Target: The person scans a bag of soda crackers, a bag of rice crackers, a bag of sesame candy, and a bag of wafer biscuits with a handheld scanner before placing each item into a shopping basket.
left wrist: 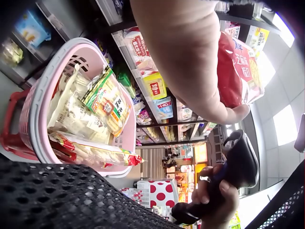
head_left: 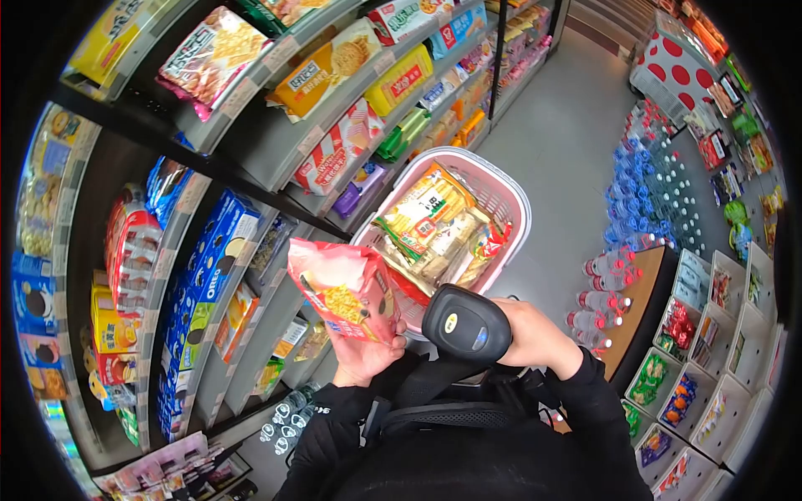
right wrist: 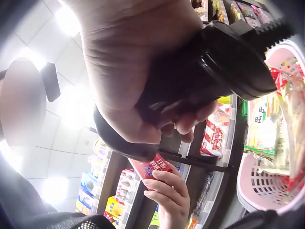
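Note:
The left hand grips a red snack bag by its lower end, fingers curled round it; the bag stands up beside the basket's near-left edge. In the left wrist view that hand holds the red bag at its edge. A black handheld scanner is in the right hand, its head pointing toward the bag. The right wrist view shows the right hand wrapped round the scanner's handle. Packaged snacks lie in the pink basket, just beyond both hands.
Shelves of biscuits and wafers run along the left. Bottled drinks stand on the floor at the right, near bins of small sweets. A red-dotted box sits at the far right. Grey floor lies beyond the basket.

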`<state>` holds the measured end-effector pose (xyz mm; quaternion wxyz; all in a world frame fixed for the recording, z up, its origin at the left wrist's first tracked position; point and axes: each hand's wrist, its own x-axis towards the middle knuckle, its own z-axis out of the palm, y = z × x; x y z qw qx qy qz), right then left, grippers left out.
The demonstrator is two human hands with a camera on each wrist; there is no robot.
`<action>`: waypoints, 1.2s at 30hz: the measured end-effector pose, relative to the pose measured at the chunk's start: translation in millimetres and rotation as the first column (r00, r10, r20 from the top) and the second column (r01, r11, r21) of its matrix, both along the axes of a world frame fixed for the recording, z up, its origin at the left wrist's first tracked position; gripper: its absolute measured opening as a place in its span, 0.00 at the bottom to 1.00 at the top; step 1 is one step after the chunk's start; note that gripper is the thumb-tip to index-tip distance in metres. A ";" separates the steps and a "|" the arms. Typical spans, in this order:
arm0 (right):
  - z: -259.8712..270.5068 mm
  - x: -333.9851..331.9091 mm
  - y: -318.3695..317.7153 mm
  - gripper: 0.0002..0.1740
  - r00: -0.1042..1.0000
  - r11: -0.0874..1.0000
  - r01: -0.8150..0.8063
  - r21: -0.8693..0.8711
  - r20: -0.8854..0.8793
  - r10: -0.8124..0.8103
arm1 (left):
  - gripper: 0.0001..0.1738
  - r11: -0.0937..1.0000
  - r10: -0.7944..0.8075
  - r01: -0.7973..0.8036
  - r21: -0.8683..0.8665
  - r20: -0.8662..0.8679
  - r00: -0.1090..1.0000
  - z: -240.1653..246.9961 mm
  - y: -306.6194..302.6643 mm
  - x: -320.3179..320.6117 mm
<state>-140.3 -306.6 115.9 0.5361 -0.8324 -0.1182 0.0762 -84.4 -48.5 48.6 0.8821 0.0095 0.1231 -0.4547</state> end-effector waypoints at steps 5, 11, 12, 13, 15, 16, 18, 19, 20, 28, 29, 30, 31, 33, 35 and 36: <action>8.0 4.5 -1.7 0.22 0.997 0.989 -0.061 -0.132 0.038 0.066 | 0.51 0.996 -0.086 0.086 -0.008 -0.045 0.995 -0.8 -2.2 -0.5; 8.2 8.3 -6.0 0.23 0.991 0.984 -0.082 -0.160 0.094 0.098 | 0.48 0.999 -0.044 0.044 -0.013 -0.016 0.999 1.5 -8.9 2.3; 6.0 7.8 -7.1 0.24 0.992 0.988 -0.061 -0.144 0.098 0.075 | 0.47 0.981 -0.025 0.009 0.192 0.082 0.996 4.0 -9.6 5.6; 3.5 6.7 -7.5 0.24 0.991 0.987 -0.066 -0.143 0.102 0.081 | 0.46 0.922 -0.025 -0.047 0.384 0.180 0.983 5.5 -10.0 9.0; -2.9 3.6 -7.6 0.27 0.994 0.995 0.042 -0.087 0.103 -0.033 | 0.43 0.924 0.000 -0.084 0.373 0.220 0.976 0.0 -3.8 18.5; -6.6 3.0 -8.2 0.29 0.995 0.997 0.061 -0.049 0.087 -0.057 | 0.42 0.842 -0.023 -0.185 0.507 0.376 0.926 -4.9 2.3 23.3; -8.0 2.0 -9.5 0.28 0.995 0.997 0.076 -0.026 0.066 -0.075 | 0.35 0.679 -0.032 -0.383 0.626 0.547 0.836 3.6 4.1 29.2; -8.4 1.7 -9.0 0.28 0.994 0.995 0.097 -0.003 0.045 -0.097 | 0.35 0.678 -0.028 -0.386 0.626 0.546 0.837 2.7 5.8 32.4; -9.6 0.8 -6.8 0.28 0.988 0.990 0.138 -0.004 0.066 -0.138 | 0.34 0.560 -0.098 -0.496 0.664 0.648 0.756 1.5 8.2 36.0; -11.0 0.9 4.1 0.27 0.990 0.993 0.115 0.004 -0.085 -0.114 | 0.35 0.145 -0.545 -0.845 0.514 0.755 0.366 -1.4 16.4 34.7; -12.5 0.2 5.4 0.26 0.988 0.995 0.102 0.010 -0.115 -0.100 | 0.35 0.087 -0.597 -0.882 0.464 0.733 0.327 10.9 10.1 30.1; -15.3 -1.4 6.7 0.26 0.989 0.995 0.098 0.010 -0.114 -0.097 | 0.36 0.070 -0.655 -0.914 0.400 0.709 0.260 10.3 10.9 27.5; -19.0 -3.8 7.4 0.25 0.985 0.988 0.145 0.058 -0.104 -0.139 | 0.36 0.058 -0.711 -0.941 0.333 0.676 0.195 9.9 12.4 24.9; -20.3 -6.4 6.9 0.25 0.979 0.976 0.190 0.106 -0.097 -0.180 | 0.36 0.078 -0.752 -0.961 0.266 0.648 0.119 14.8 13.6 19.6; -16.8 -6.0 5.0 0.24 0.962 0.946 0.260 0.192 -0.132 -0.237 | 0.37 0.103 -0.789 -0.975 0.198 0.613 0.041 19.4 14.7 15.3; -13.9 -5.9 4.1 0.24 0.967 0.949 0.249 0.192 -0.098 -0.234 | 0.38 0.120 -0.803 -0.978 0.172 0.595 0.006 20.7 15.2 13.4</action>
